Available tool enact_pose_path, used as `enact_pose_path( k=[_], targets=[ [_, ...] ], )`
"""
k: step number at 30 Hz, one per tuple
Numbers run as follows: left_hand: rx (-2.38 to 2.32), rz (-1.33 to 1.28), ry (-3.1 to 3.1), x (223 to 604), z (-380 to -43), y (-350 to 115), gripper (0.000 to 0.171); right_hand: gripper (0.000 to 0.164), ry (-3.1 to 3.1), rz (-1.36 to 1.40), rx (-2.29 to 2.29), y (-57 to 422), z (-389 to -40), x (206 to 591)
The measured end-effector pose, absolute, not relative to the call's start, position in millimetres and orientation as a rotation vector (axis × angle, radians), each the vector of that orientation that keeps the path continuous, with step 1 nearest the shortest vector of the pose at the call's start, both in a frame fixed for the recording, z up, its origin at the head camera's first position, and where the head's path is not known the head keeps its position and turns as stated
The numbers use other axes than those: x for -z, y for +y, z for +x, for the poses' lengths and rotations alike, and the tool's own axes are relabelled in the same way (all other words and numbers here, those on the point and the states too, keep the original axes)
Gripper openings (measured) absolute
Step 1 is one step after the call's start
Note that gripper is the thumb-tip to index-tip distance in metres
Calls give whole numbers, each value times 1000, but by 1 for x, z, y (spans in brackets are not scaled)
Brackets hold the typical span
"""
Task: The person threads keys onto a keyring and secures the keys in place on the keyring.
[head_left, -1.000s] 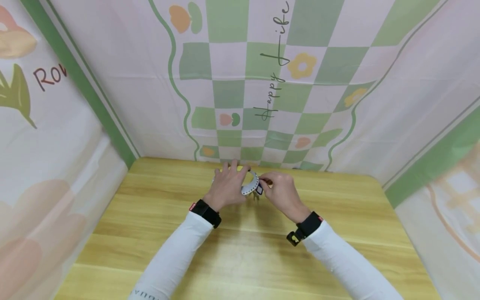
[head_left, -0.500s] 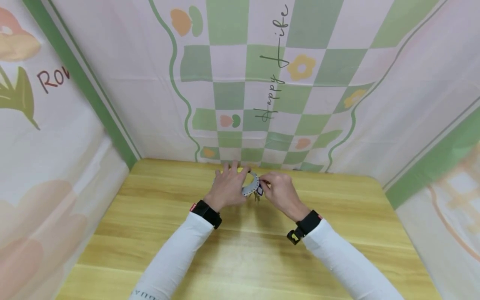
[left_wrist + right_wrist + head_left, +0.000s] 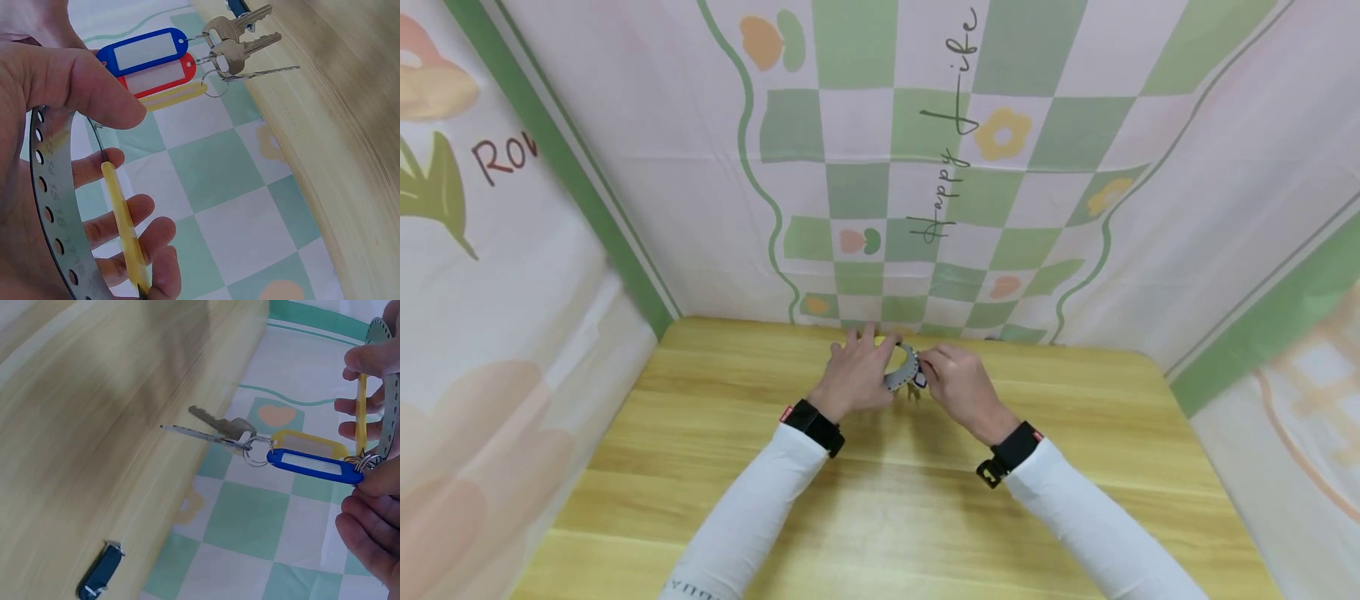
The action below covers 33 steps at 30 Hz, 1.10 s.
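Note:
A large metal key ring (image 3: 906, 372) has a perforated, numbered edge and a yellow bar (image 3: 125, 228) across it. My left hand (image 3: 853, 370) grips it, thumb on one side and fingers curled by the bar. At the ring's right edge, my right hand (image 3: 962, 383) pinches the key tags where small split rings (image 3: 369, 462) join it. A blue key tag (image 3: 314, 466), a yellow key tag (image 3: 306, 442) and a red key tag (image 3: 159, 75) hang together there. Metal keys (image 3: 228, 428) dangle from their far ends. The right fingertips are partly hidden in the head view.
A wooden table (image 3: 880, 517) lies under both hands, with a printed cloth (image 3: 925, 192) rising behind its back edge. On the wood in the right wrist view is a small dark object with metal ends (image 3: 100, 572).
My right hand has turned slightly beside the ring, and less of the tag shows by its fingers. The left hand keeps its hold in nearly the same place.

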<state>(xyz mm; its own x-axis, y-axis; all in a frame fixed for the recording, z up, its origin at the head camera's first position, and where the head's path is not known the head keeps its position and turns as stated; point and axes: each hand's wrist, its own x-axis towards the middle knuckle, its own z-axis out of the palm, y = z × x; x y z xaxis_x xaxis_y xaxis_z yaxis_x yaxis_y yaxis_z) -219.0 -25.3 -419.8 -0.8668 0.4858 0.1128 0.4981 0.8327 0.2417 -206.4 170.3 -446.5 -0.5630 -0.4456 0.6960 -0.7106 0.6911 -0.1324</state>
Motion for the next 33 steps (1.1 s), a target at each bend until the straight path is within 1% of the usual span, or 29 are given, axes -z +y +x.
enact_pose_path(
  k=[5, 9, 13, 19, 25, 33],
  targets=[
    [430, -784, -2969, 422, -221, -26, 81, 8, -2388, 759, -652, 169, -206, 444],
    [434, -777, -2975, 424, -222, -26, 81, 4, -2543, 607, -820, 168, -207, 441],
    [420, -771, -2969, 426, -223, -26, 82, 5, -2638, 468, -978, 167, -209, 439],
    [383, -765, -2945, 426, -225, -26, 82, 7, -2689, 330, -1143, 166, -211, 433],
    [364, -757, -2938, 424, -224, -25, 82, 8, -2703, 267, -1216, 167, -211, 431],
    [381, -748, -2952, 424, -224, -25, 84, 8, -2690, 290, -1323, 169, -211, 433]
  ],
)
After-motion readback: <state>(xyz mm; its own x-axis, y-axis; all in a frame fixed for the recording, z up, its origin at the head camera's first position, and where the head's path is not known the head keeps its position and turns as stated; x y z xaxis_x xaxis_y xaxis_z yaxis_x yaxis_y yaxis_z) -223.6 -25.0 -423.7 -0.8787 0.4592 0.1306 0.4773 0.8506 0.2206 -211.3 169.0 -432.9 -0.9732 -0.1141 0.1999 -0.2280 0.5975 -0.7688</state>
